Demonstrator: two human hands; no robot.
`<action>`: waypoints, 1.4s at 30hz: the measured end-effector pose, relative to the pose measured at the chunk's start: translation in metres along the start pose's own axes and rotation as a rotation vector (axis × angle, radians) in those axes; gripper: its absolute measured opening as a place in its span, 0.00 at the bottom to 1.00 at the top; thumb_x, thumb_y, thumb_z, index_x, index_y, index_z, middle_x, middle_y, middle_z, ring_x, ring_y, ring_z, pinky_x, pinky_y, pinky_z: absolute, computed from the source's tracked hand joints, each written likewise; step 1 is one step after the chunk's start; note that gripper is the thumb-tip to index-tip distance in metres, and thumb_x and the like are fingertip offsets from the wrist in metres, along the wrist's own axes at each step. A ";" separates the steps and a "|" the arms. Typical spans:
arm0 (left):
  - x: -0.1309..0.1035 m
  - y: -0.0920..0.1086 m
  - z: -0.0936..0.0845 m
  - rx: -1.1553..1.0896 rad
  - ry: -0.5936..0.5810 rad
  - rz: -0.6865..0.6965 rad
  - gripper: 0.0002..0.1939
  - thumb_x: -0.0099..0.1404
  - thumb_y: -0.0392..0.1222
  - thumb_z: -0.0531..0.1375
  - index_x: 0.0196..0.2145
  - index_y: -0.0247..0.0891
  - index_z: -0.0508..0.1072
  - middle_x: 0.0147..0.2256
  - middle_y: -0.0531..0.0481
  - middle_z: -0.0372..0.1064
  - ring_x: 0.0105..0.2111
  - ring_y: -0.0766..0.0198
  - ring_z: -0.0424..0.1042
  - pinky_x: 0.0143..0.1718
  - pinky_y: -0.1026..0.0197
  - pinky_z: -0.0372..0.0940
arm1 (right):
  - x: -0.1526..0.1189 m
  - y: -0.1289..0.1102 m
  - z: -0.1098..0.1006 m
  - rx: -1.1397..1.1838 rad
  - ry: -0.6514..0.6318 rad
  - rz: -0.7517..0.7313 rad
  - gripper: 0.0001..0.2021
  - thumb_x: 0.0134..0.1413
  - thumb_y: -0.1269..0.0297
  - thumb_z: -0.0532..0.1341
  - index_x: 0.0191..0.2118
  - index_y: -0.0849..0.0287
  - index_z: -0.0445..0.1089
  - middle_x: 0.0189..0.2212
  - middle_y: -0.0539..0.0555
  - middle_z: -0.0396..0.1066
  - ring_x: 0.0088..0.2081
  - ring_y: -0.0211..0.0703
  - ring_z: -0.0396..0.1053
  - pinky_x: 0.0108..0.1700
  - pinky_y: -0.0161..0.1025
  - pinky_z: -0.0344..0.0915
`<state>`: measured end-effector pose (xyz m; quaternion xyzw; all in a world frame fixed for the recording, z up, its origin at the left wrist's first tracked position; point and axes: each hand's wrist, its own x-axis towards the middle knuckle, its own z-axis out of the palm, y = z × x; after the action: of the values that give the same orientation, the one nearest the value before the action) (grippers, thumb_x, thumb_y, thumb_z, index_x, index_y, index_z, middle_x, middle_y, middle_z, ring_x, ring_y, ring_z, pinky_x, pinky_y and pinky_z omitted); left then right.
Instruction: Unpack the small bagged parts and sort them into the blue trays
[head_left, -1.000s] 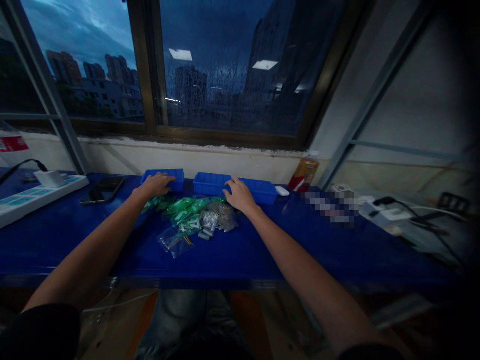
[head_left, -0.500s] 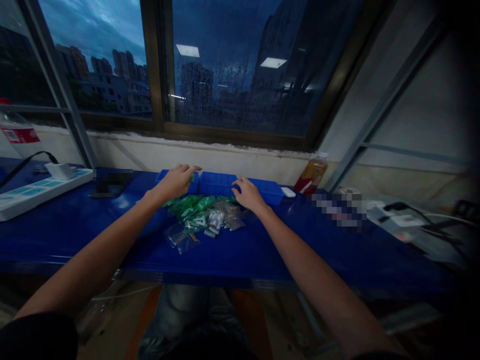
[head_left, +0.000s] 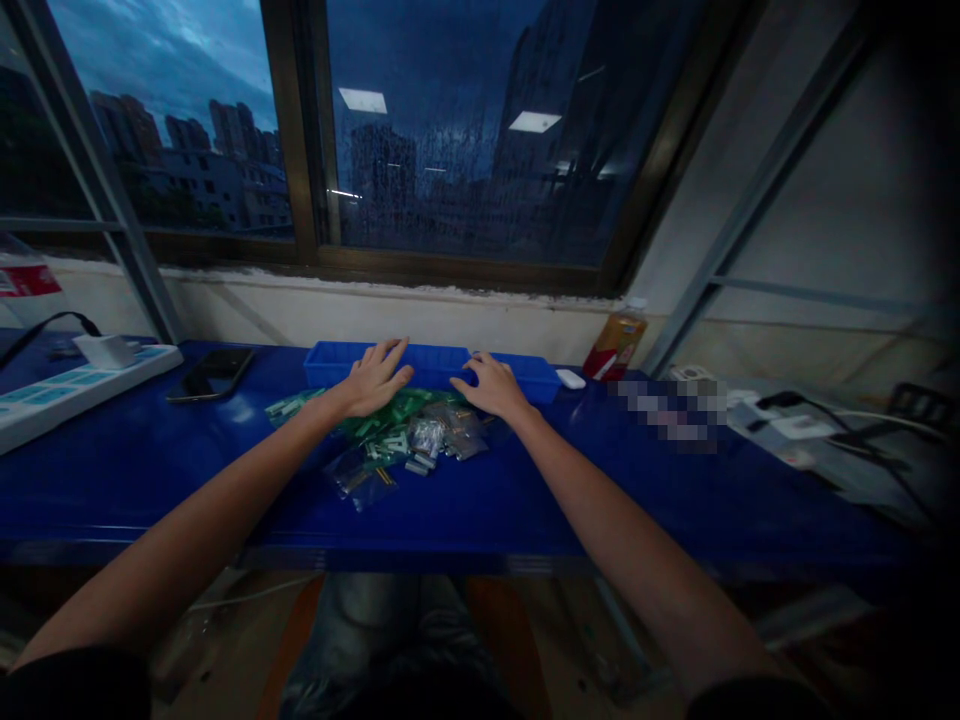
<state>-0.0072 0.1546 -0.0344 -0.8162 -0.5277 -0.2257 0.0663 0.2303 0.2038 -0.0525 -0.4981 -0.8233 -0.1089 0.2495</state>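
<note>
The left hand (head_left: 373, 380), fingers spread, and right hand (head_left: 493, 388), fingers loosely parted, both with no visible hold, lie about equally near a left-to-right row of blue trays (head_left: 330, 366) just beyond them, behind bagged parts (head_left: 427, 438) on the desk (head_left: 487, 515).

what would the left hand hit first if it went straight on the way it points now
Most likely the blue trays, seen just beyond the left hand. Depth is unclear, though: if the fingers are above the tray rims, the hand would probably pass over and meet the pale wall behind.
</note>
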 end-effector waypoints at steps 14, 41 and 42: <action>0.015 -0.035 0.004 0.061 -0.155 0.053 0.22 0.61 0.38 0.48 0.54 0.36 0.60 0.55 0.46 0.57 0.55 0.61 0.57 0.56 0.59 0.52 | 0.002 0.008 -0.004 0.086 0.011 -0.089 0.12 0.51 0.59 0.56 0.38 0.59 0.70 0.46 0.55 0.66 0.48 0.42 0.63 0.50 0.38 0.57; 0.000 0.013 -0.008 0.129 -0.118 -0.278 0.12 0.56 0.45 0.55 0.36 0.42 0.74 0.36 0.44 0.72 0.36 0.53 0.70 0.37 0.54 0.64 | 0.001 -0.017 -0.019 0.257 0.320 0.048 0.19 0.50 0.59 0.55 0.47 0.62 0.64 0.40 0.59 0.64 0.38 0.45 0.65 0.43 0.41 0.62; 0.000 0.012 -0.009 0.111 -0.098 -0.281 0.12 0.55 0.44 0.55 0.35 0.42 0.74 0.35 0.45 0.72 0.36 0.53 0.70 0.37 0.55 0.63 | 0.001 -0.018 -0.020 0.267 0.340 0.057 0.18 0.50 0.59 0.55 0.46 0.62 0.64 0.39 0.59 0.65 0.36 0.44 0.66 0.42 0.41 0.63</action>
<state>0.0013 0.1465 -0.0249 -0.7395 -0.6509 -0.1630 0.0533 0.2202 0.1870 -0.0339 -0.4580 -0.7622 -0.0741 0.4514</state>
